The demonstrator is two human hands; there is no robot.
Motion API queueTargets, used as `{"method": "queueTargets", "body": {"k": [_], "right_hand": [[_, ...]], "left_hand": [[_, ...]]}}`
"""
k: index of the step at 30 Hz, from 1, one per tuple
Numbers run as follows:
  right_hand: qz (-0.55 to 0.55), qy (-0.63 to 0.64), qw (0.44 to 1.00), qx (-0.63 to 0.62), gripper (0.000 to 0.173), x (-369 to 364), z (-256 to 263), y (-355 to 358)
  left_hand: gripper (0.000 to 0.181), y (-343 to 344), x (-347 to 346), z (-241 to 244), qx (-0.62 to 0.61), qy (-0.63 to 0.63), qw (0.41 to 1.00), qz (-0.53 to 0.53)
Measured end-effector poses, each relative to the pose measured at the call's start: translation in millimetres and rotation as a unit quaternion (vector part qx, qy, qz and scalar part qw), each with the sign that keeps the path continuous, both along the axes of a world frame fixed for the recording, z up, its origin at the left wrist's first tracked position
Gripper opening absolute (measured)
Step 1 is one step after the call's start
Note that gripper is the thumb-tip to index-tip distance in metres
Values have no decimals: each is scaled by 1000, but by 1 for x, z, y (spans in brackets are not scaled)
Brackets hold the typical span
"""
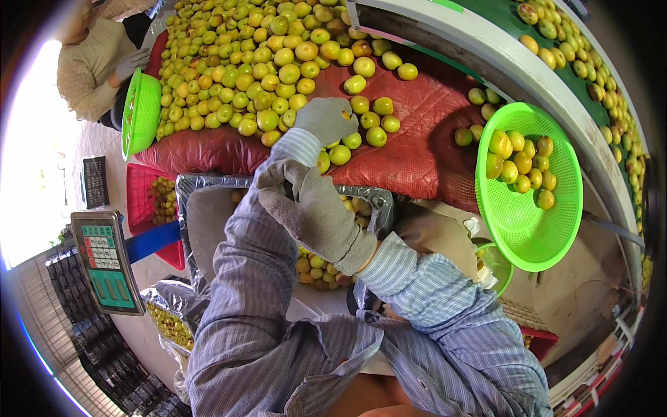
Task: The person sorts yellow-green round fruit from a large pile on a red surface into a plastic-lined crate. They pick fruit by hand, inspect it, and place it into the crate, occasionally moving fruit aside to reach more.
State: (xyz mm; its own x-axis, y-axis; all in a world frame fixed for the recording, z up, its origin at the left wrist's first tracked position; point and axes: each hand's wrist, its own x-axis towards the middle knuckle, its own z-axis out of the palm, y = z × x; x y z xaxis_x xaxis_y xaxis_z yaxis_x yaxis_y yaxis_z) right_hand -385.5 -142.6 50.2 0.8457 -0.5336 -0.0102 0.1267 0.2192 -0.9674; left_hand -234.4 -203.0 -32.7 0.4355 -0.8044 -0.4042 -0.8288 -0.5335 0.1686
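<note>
My left hand (325, 121), in a thin grey glove, is curled over the near edge of a heap of yellow-green jujube-like fruits (268, 120). A small yellow patch shows at its knuckles; whether it holds a fruit is hidden. My right hand (318, 213), in a thicker grey glove, lies over my left forearm at the striped sleeve (286, 156), its fingers bent. Whether it pinches the cloth cannot be seen. Loose fruits (376, 136) lie on the red padded cover (401, 167) right beside my left hand.
A green plastic colander (552, 234) with fruits stands right, beside a conveyor (521, 62). Another colander (143, 114) is at left, near a co-worker (94, 68). Below are a plastic-lined crate (208, 182), a red crate (140, 203) and a digital scale (107, 260).
</note>
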Motion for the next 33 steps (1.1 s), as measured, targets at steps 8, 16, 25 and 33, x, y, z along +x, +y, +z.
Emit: {"method": "queueTargets", "body": {"k": [8, 16, 25, 33], "right_hand": [[-21, -24, 999, 31, 15, -2, 6, -7], [-180, -202, 946, -180, 17, -16, 25, -12], [-117, -205, 916, -324, 14, -14, 12, -9], [-79, -117, 924, -355, 14, -8, 3, 9]], "left_hand": [[48, -24, 15, 48, -270, 252, 919, 138], [83, -54, -139, 71, -243, 598, 753, -125], [38, -57, 50, 4, -322, -274, 902, -89], [40, 9, 109, 10, -178, -124, 975, 38]]}}
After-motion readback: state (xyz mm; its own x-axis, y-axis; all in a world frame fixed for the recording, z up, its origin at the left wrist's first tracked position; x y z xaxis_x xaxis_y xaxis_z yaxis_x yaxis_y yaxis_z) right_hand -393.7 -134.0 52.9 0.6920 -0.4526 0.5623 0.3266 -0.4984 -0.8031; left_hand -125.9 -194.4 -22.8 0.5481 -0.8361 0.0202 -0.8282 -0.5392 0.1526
